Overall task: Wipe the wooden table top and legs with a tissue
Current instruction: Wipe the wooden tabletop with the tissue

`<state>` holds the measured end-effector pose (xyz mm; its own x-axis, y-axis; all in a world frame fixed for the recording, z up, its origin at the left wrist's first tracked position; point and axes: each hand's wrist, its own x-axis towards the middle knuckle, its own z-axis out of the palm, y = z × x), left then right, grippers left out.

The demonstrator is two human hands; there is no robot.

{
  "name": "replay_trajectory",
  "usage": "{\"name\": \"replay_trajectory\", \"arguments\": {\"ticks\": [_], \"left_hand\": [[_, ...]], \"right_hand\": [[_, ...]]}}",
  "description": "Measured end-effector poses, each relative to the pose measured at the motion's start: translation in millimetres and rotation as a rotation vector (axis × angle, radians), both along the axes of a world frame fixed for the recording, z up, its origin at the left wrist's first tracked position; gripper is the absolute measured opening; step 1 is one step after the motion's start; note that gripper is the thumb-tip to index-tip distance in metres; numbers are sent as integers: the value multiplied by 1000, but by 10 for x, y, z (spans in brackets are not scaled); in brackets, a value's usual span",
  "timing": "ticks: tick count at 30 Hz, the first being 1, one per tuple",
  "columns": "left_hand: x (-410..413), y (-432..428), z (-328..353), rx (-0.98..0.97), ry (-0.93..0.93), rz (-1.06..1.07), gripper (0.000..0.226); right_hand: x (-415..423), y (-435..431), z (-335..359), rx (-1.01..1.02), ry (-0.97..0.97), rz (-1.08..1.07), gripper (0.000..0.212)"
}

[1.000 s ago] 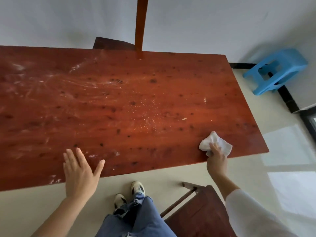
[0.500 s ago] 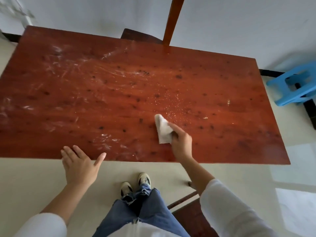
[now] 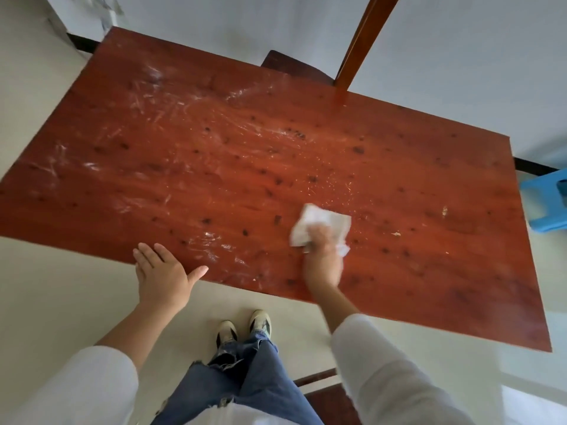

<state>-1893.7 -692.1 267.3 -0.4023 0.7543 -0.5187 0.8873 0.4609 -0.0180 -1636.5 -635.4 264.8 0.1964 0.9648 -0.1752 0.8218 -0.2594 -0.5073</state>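
The reddish wooden table top [image 3: 214,179] fills the middle of the view, streaked with white smears and crumbs on its left and centre. My right hand [image 3: 322,262], blurred by motion, holds a crumpled white tissue [image 3: 302,230] pressed onto the top, right of centre and near the front edge. My left hand [image 3: 162,277] lies flat with fingers spread at the near edge, its fingertips on the wood. The table legs are hidden under the top.
A dark wooden chair [image 3: 291,65] stands behind the table beside a slanting wooden post [image 3: 362,41]. A blue plastic stool [image 3: 543,204] sits on the floor at the right. Another dark chair [image 3: 331,400] is by my right leg. Pale floor surrounds the table.
My right hand swept the tissue from the table's right front corner leftward to the middle, then slightly back right. My left hand stayed at the near edge. The view shifted left.
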Motion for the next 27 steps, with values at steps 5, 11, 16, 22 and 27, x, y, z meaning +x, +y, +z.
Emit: {"name": "replay_trajectory", "arguments": {"ticks": [5,11,16,22,27], "left_hand": [[4,58,39,-69,13,-5,109],[14,152,77,-156,16,7,110],[23,207,58,-200,57,15,109],[50,225,52,-196,118,10,107],[50,194,62,-181,105,10,108]], "right_hand": [[-720,66,190,-135,370,204,48],[417,750,476,174,399,-370,50],[1386,1086,296,72,285,-715,47],[440,973,-37,19,128,-250,50],[-744,563,-42,-97,252,232,54]]}}
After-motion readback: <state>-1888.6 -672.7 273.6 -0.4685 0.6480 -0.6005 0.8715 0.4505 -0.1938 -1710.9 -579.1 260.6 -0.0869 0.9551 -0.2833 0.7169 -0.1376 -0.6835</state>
